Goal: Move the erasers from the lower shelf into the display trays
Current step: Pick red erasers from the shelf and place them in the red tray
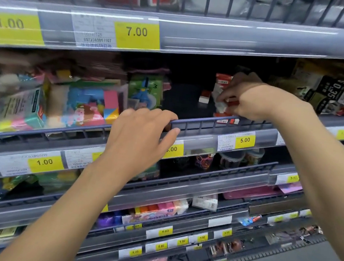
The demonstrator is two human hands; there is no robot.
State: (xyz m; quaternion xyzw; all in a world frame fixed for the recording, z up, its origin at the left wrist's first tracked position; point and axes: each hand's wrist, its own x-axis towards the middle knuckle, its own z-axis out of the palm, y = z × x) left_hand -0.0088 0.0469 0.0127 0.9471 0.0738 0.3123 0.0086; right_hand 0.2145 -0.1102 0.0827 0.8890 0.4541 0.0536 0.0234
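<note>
Left hand (142, 135): fingers curled over the thin metal rail (202, 123) at the front of the shelf, thumb underneath, gripping it.
Right hand (246, 98): reaches over the rail into the dark shelf bay, fingertips pinching small red-and-white erasers (221, 106).
Erasers: small rectangular blocks in glossy red-and-white wrappers, bunched at the right hand; some lie just behind the rail.
Loose eraser (204, 96): one block lying apart to the left, on the dark shelf floor.
Clear box (83, 102): see-through plastic, left of the bay, filled with bright pastel blocks.
Price tags (138, 32): flat yellow labels behind a shiny clear strip along each shelf edge.
</note>
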